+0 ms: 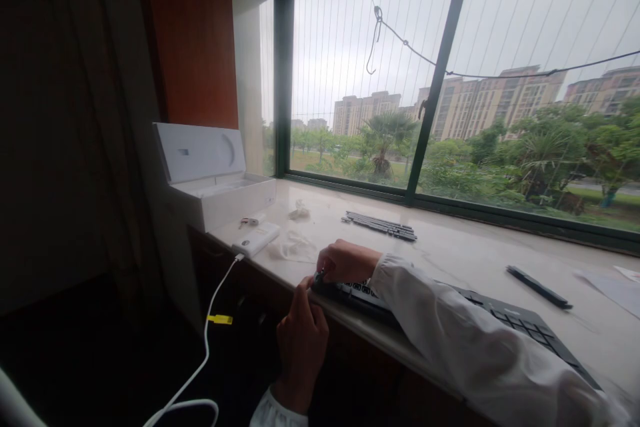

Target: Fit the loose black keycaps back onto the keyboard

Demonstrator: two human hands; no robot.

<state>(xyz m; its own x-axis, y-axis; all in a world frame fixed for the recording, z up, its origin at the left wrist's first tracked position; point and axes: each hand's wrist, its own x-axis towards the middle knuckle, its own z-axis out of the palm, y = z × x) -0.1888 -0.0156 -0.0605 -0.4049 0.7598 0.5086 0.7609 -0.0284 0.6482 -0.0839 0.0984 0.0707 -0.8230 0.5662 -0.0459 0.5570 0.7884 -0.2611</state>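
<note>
A black keyboard (350,290) lies along the front edge of the windowsill, several keys off its left part and its middle hidden under my right sleeve. My right hand (345,260) reaches across to the keyboard's left end. Its fingers are pinched together there around something small and dark that I cannot make out. From below, my left hand (303,330) comes up to the same corner, index finger raised against it and the other fingers curled. Whatever lies between its fingertips is hidden. Rows of loose dark keycaps (380,225) lie behind the keyboard.
An open white box (235,203) stands at the left end of the marble sill. Near it are a white power bank (256,239) with a white cable (213,293) and crumpled plastic (293,247). A black bar-shaped piece (539,287) and papers (613,293) lie right.
</note>
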